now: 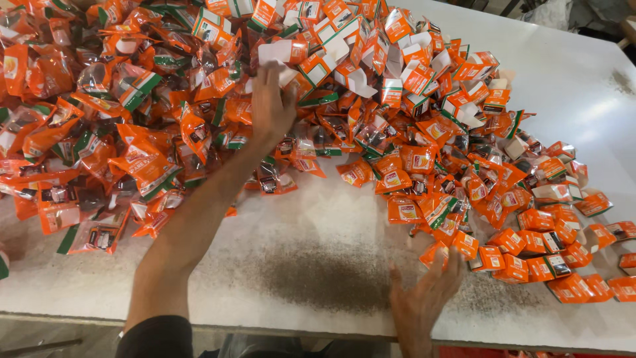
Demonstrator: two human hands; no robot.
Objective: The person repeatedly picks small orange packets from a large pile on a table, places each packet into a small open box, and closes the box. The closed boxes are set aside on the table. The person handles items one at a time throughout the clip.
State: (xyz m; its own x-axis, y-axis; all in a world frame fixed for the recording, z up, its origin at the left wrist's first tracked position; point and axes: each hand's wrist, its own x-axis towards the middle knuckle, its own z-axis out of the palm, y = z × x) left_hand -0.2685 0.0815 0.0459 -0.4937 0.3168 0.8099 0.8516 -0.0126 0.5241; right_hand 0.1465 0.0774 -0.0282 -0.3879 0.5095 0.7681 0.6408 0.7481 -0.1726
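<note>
Closest to the lens, my right hand (424,298) hovers at the near edge of the white table (305,219), fingers spread and palm turned down, holding nothing. Its fingertips sit just beside 1 small orange carton (434,254) at the tip of a row of closed orange cartons (536,265) that trails off toward the right side. My left hand (271,106) reaches far forward on an outstretched bare arm, a dark sleeve (156,338) bunched at the elbow, and lands in the middle of the big heap. Its fingers curl around an opened white-and-orange carton (283,53), gripping it from below. Around that hand lies the pile of orange pouches (139,159), crinkled clear-and-orange sachets with green and white stripes and dark contents, banked thick across the left and far side of the table. Mixed into the far middle are unfolded cartons (358,76) with white flaps standing open. Between my 2 hands the tabletop is bare but soiled, with a dark dusty smear (324,278) near the front edge and a smaller grey smudge (623,81) at the far right corner.
</note>
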